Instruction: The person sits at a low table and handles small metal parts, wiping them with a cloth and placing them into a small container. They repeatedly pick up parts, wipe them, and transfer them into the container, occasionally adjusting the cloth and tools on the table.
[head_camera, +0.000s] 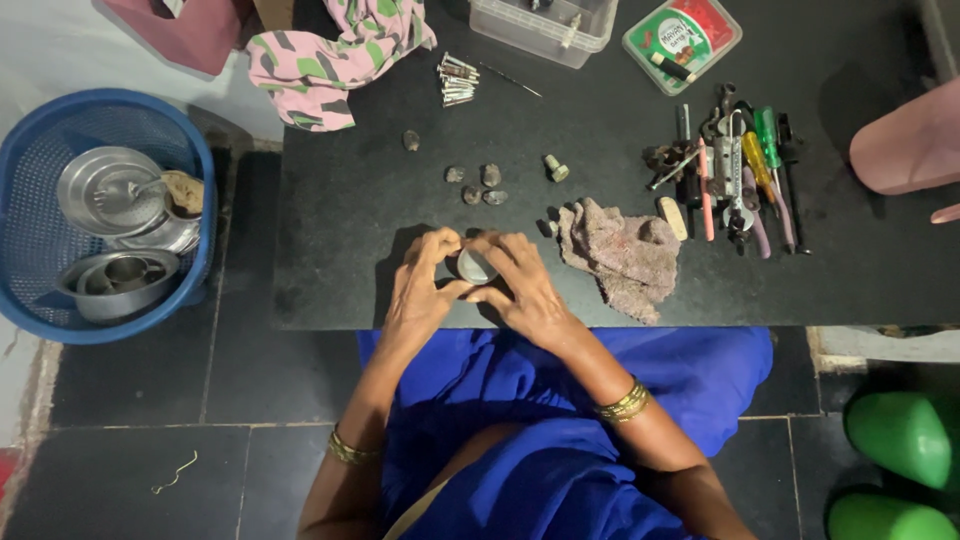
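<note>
Matt black stone slab (350, 200), shiny steel bowls (110, 190), rough grey cloth (615, 250), blue plastic basket (40, 290)

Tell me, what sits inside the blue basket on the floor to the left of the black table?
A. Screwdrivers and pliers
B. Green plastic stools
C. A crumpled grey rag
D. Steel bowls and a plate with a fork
D: the blue basket holds steel bowls and a steel plate with a fork on it.
</note>
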